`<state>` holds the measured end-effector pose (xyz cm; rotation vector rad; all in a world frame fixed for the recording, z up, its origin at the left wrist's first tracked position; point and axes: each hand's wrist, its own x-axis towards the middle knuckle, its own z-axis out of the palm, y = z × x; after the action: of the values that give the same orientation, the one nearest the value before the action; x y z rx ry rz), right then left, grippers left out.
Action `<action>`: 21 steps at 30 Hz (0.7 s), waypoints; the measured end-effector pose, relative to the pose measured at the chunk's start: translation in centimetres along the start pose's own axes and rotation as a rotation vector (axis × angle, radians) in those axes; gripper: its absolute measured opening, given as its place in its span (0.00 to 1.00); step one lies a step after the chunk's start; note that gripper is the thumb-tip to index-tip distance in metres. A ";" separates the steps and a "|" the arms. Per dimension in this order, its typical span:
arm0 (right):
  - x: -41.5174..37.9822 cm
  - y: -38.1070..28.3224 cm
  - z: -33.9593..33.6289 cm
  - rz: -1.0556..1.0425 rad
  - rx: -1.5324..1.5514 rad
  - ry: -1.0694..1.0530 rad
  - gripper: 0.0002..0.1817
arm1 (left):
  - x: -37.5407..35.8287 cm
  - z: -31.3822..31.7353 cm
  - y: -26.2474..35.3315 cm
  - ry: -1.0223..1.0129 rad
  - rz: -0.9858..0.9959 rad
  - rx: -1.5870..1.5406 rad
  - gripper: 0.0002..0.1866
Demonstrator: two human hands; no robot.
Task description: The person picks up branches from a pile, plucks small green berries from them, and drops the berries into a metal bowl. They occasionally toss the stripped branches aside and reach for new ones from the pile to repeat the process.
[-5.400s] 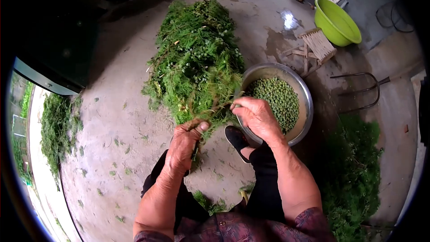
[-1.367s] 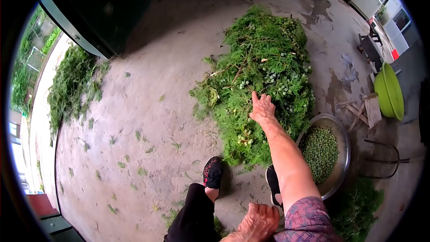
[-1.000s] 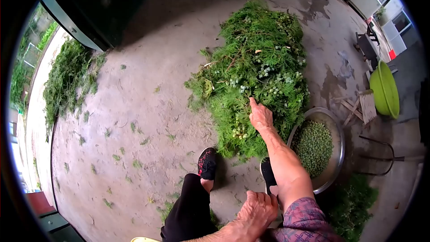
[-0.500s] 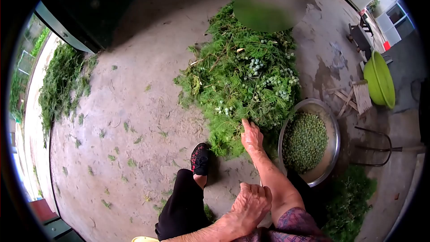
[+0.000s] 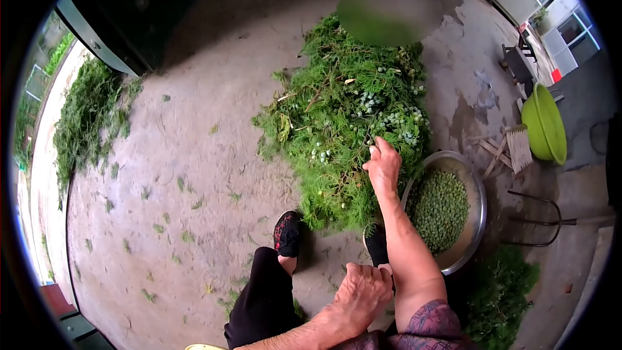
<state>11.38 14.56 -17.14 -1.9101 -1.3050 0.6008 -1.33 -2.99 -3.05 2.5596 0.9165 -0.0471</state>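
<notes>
A big heap of green conifer sprigs point(image 5: 350, 110) with pale bluish cones lies on the ground ahead of me. My right hand point(image 5: 385, 170) reaches over its near right side, fingertips pinched together at a sprig among the greenery. Close to my lap, my left hand point(image 5: 363, 295) is closed in a fist; whatever it holds, if anything, is hidden. To the right of the heap stands a wide metal basin point(image 5: 480, 204) with many small green cones point(image 5: 440, 210) in it.
A green plastic tub point(image 5: 544, 123) leans at the right near wooden pieces point(image 5: 517, 148) and a bent metal frame point(image 5: 551, 220). More greenery point(image 5: 502, 295) lies below the basin, and another pile point(image 5: 87, 120) at the far left. My shoes point(image 5: 287, 233) are before the heap.
My right hand has moved forward and slightly right, from the heap's near edge to farther over it. My left hand stays closed near my lap. The view has shifted a little.
</notes>
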 end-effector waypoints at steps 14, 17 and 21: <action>1.3 7.8 3.1 0.421 0.576 0.163 0.09 | -0.1 -1.9 -2.2 0.176 -0.136 -0.060 0.11; 0.0 5.2 0.3 0.350 0.548 0.172 0.07 | -0.4 -3.7 -3.5 0.141 -0.214 -0.074 0.11; -2.8 0.7 -4.3 0.449 0.529 -0.009 0.08 | -0.7 -4.6 -4.8 0.265 -0.335 -0.139 0.08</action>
<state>13.89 10.51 -15.12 -1.7405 -0.6208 1.0613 -5.31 1.75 -0.53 2.2947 1.3892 0.2556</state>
